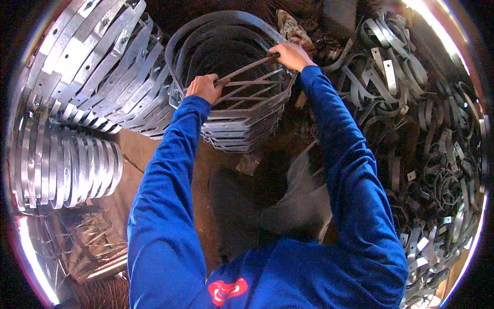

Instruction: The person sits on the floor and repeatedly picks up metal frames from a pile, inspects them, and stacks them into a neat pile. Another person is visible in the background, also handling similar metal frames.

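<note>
Two bare hands in blue sleeves reach forward to a stack of grey metal hoops (242, 131), each a rounded band with a straighter near side. My left hand (206, 87) is closed on the near left part of the topmost metal hoop (220, 17). Farther off, my right hand (292, 55) grips the same hoop on its right side. A straight bar of it runs slantwise between both hands. This hoop sits tilted over the others, and its lower edge is partly hidden by my fingers.
At far left, a long row of bolted flat metal bands (92, 67) leans together. Nearer stands a row of shiny rounded hoops (67, 162). A big tangled heap of metal straps (442, 175) fills the right side. Crumpled cloth-like material (294, 30) lies behind my right hand.
</note>
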### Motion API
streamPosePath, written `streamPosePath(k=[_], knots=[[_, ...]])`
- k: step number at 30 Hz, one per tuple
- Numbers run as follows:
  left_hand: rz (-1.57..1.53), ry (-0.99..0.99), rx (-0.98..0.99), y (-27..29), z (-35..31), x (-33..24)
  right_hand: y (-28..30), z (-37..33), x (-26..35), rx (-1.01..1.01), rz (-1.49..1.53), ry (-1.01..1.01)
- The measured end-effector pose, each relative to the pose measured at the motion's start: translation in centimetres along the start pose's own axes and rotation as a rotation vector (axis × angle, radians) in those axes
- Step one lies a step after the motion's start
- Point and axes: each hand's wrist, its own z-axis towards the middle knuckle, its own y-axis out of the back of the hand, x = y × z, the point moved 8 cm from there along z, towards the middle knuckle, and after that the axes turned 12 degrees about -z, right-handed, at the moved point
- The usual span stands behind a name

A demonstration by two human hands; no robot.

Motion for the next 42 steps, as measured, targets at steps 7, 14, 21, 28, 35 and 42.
streamPosePath(k=[7, 14, 21, 28, 35, 42], knots=[[0.120, -0.225, -0.408, 4.4, -1.1, -3.4, 1.3, 1.9, 0.1, -0.155, -0.037, 0.016], [-0.434, 0.202, -0.743, 7.7, -25.5, 1.8, 7.7, -0.9, 22.2, -0.097, 0.301, 0.358], [-0.438, 1.160, -0.600, -2.8, -63.2, 8.0, 7.4, -7.3, 27.5, 0.095, 0.030, 0.410], [-0.414, 1.432, -0.790, 7.6, -81.8, -3.6, 1.5, -0.5, 26.2, 0.216, -0.088, 0.354], [-0.431, 1.061, -0.711, 8.1, -71.9, 3.6, -0.3, -0.9, 27.7, 0.139, 0.060, 0.410], [-0.396, 0.953, -0.611, 9.8, -61.6, 4.7, -1.1, -0.6, 26.3, -0.061, -0.101, 0.422]])
